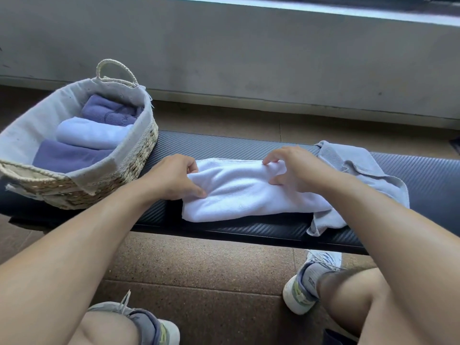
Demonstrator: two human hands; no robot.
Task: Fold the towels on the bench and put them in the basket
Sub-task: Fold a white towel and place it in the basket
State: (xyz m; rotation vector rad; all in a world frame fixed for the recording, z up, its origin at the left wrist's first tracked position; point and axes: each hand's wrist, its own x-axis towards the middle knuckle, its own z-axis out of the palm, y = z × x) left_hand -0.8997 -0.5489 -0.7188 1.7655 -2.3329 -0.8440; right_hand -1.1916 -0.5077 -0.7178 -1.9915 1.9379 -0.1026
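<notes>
A white towel (245,192) lies partly folded on the black bench (224,145), in front of me. My left hand (174,176) pinches its left end between thumb and fingers. My right hand (296,170) grips a fold near its upper right part. A grey towel (358,168) lies crumpled to the right, partly under the white one. The woven basket (139,155) with a cloth lining stands on the bench's left end. It holds three folded towels: a purple one (107,110) at the back, a pale one (92,133) in the middle, another purple one (64,155) in front.
A concrete wall (249,51) runs behind the bench. Brown speckled floor tiles (199,265) lie below. My knees and my sneakers (306,287) are near the bench's front edge. The basket has a rope handle (117,68) standing up at the back.
</notes>
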